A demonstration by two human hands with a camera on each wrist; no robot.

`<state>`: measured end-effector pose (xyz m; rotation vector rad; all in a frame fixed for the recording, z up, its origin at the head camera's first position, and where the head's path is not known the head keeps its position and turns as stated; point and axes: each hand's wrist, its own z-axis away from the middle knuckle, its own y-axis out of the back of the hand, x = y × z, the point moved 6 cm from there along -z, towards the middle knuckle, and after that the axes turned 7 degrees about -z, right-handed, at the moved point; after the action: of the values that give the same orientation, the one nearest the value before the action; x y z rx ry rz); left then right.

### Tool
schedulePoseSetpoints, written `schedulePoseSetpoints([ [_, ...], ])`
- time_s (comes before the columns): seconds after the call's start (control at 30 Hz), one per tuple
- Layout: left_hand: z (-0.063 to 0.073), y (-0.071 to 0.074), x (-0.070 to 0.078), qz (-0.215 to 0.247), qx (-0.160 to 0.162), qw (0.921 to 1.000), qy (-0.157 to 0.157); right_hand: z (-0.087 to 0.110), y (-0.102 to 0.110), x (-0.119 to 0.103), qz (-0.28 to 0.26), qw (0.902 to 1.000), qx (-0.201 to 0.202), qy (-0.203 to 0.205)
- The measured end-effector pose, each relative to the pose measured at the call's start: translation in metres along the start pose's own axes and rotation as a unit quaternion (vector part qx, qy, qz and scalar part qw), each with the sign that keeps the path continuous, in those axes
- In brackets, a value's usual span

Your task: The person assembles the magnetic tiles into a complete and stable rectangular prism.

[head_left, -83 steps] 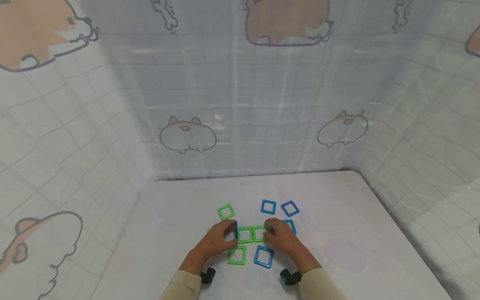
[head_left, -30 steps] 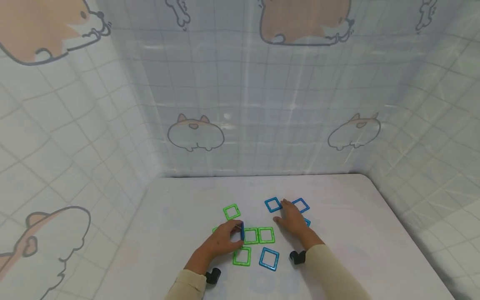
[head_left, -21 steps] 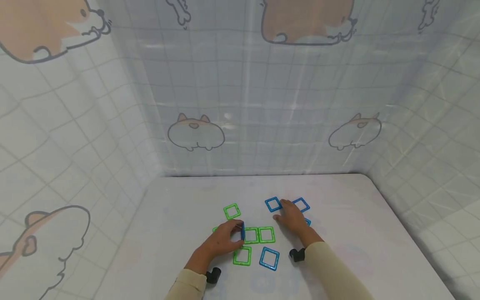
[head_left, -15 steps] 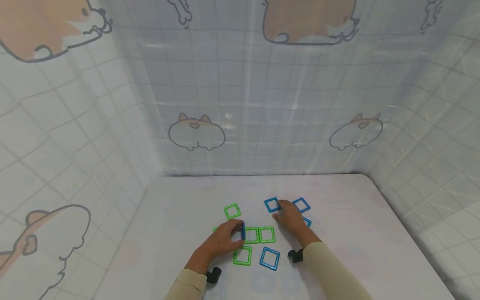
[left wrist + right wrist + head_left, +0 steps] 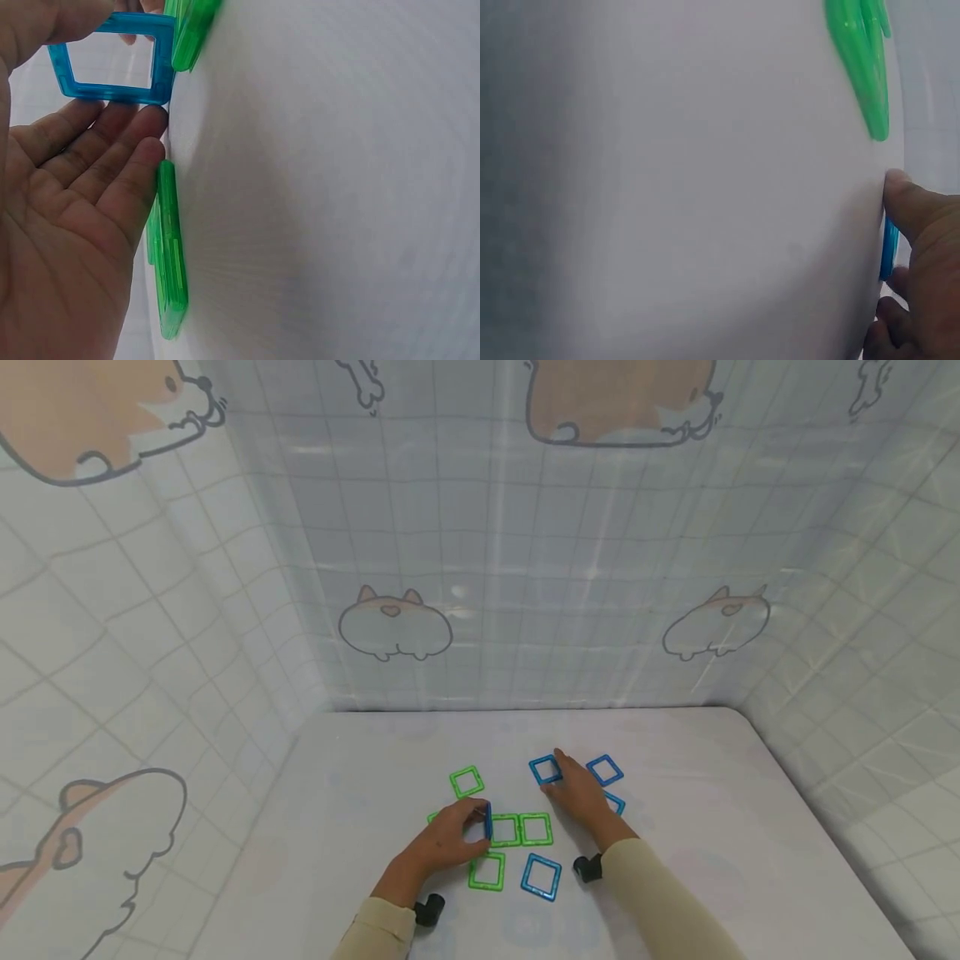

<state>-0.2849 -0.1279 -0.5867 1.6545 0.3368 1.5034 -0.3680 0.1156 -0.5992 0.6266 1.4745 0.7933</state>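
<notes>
My left hand (image 5: 446, 839) pinches a blue square magnetic tile (image 5: 488, 821) on edge, thumb on one side and fingers on the opposite side. That tile stands upright at the left end of two green square tiles (image 5: 520, 829) lying flat side by side. In the left wrist view its open blue frame (image 5: 112, 94) rises beside the green pieces. Farther back, my right hand (image 5: 581, 793) grips a second blue tile (image 5: 535, 774) lying on the table, thumb at its near corner and fingers at its far right. The right wrist view shows this tile's blue edge (image 5: 889, 247) between thumb and fingertips.
Behind the right hand lie a blue tile (image 5: 597, 760) and another blue tile (image 5: 619, 797), partly covered. A blue tile (image 5: 526, 870) and a green tile (image 5: 486, 888) lie nearer. One green tile (image 5: 472, 793) sits behind the left hand; another green piece (image 5: 432, 817) is mostly hidden.
The right hand has left the green row, moved back to the far blue tile and spread thumb and fingers around it. The left hand keeps holding its upright tile.
</notes>
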Motion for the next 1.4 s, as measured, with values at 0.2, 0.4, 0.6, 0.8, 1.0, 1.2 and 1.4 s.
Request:
schedulePoseSetpoints([
  [0.2,0.0,0.0,0.001,-0.01,0.003,0.9999,0.0,-0.001,0.005,-0.008,0.018,0.9998,-0.009,0.004],
  [0.4,0.001,0.0,0.002,-0.017,0.002,0.9998,-0.001,-0.002,0.002,-0.013,0.04,0.999,-0.018,-0.012],
  [0.6,0.001,-0.001,0.001,-0.02,0.003,0.9998,-0.005,-0.006,-0.003,-0.015,0.07,0.9972,-0.01,-0.026],
  [0.8,0.002,-0.001,0.002,-0.017,0.008,0.9998,-0.007,-0.004,0.001,-0.024,0.109,0.994,-0.011,0.001],
  [1.0,0.003,0.001,0.003,-0.017,0.009,0.9997,-0.013,0.004,0.007,-0.026,0.096,0.9936,-0.023,0.054],
  [1.2,0.002,0.002,0.003,-0.017,0.006,0.9998,-0.011,0.009,0.013,-0.015,0.056,0.9965,-0.008,0.061],
  [1.4,0.002,0.001,0.003,-0.02,0.01,0.9997,-0.006,0.013,0.018,-0.008,0.036,0.9978,0.005,0.056],
])
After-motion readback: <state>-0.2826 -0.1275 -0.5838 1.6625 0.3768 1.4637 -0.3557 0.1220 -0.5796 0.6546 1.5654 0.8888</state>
